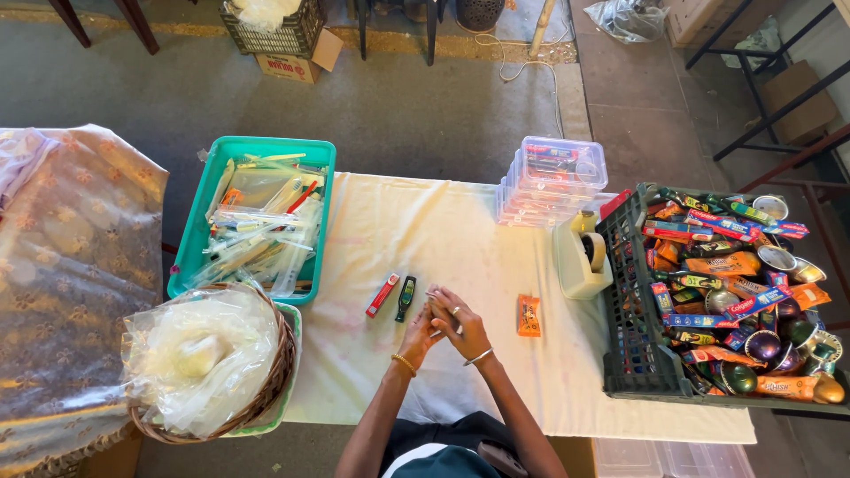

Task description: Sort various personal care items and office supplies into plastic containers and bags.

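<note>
Right now the left hand [420, 333] and right hand [462, 327] press together, clasping a thin clear wrapper [440, 312] over the white tablecloth [443, 230], beside a small green tube [405, 298].

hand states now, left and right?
Left hand: closed on a small thin item, too small to identify.
Right hand: closed on the same item.

This looks like a makeshift packing station in a workroom or storeroom with a bare concrete floor [425, 97]. A cloth-covered table [460, 239] carries a teal tray of wrapped items [190, 257] on the left, stacked clear lidded boxes [558, 177] at the far edge, and a dark crate of small toiletries [633, 354] on the right.
</note>
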